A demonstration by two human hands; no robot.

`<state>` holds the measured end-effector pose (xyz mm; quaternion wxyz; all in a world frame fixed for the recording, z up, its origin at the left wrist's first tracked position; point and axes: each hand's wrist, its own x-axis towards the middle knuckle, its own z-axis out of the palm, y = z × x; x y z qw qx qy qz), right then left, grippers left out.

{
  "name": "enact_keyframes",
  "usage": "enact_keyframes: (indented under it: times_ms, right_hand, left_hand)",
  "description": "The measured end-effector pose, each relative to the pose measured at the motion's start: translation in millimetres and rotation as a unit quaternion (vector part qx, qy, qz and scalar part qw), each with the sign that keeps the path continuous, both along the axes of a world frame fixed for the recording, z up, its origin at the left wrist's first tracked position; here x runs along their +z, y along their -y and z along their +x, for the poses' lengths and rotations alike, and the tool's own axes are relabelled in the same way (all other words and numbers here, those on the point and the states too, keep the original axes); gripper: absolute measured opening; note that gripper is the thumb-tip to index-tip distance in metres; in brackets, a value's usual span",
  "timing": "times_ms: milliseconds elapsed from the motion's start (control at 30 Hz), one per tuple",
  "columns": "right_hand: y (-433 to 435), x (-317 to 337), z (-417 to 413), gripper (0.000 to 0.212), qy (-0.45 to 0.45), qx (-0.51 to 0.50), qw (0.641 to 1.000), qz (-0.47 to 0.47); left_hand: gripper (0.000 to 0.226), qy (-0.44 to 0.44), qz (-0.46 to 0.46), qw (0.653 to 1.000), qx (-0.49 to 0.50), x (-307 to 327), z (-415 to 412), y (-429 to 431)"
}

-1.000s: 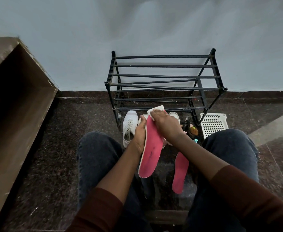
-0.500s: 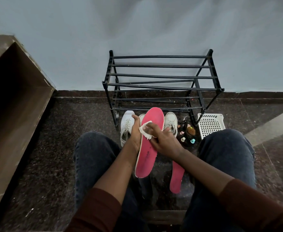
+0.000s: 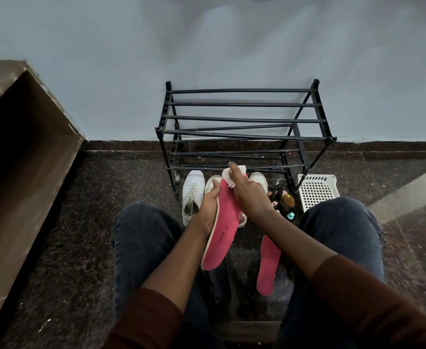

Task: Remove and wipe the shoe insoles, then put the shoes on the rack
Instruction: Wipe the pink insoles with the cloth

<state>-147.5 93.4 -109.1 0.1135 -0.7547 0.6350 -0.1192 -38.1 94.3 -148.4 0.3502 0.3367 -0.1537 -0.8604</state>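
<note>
My left hand (image 3: 208, 205) grips a pink insole (image 3: 222, 230) by its left edge, holding it tilted above the floor between my knees. My right hand (image 3: 251, 195) pinches a white cloth (image 3: 232, 175) and presses it on the insole's toe end. A second pink insole (image 3: 268, 264) lies on the floor under my right forearm. White shoes stand in front of the black rack (image 3: 244, 127): one (image 3: 192, 191) at the left, another (image 3: 258, 178) partly hidden behind my right hand, and a third toe (image 3: 212, 182) behind my left thumb.
A white perforated basket (image 3: 317, 191) sits right of the rack, with small bottles and dark items (image 3: 283, 200) beside it. A brown wooden cabinet (image 3: 18, 159) stands along the left. The rack's bars carry nothing; the floor is dark speckled stone.
My right hand slid the cloth down the insole to its middle, then back up to the toe end. The left hand kept its grip on the insole.
</note>
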Motion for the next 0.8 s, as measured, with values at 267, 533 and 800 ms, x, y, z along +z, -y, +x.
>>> enact_keyframes:
  times_ms: [267,533,800]
  right_hand:
    - [-40,-15,9,0.040,0.171,0.083,0.979,-0.066]
    - [-19,-9,8,0.043,0.008,0.156,0.977,-0.148]
    - [7,12,8,0.046,-0.107,0.023,0.992,-0.055]
  left_hand:
    - [0.096,0.020,0.009,0.997,0.067,-9,6,11]
    - [0.073,-0.001,-0.011,0.997,0.074,-3,6,4]
    - [0.049,0.025,-0.012,0.997,0.068,2,2,-1]
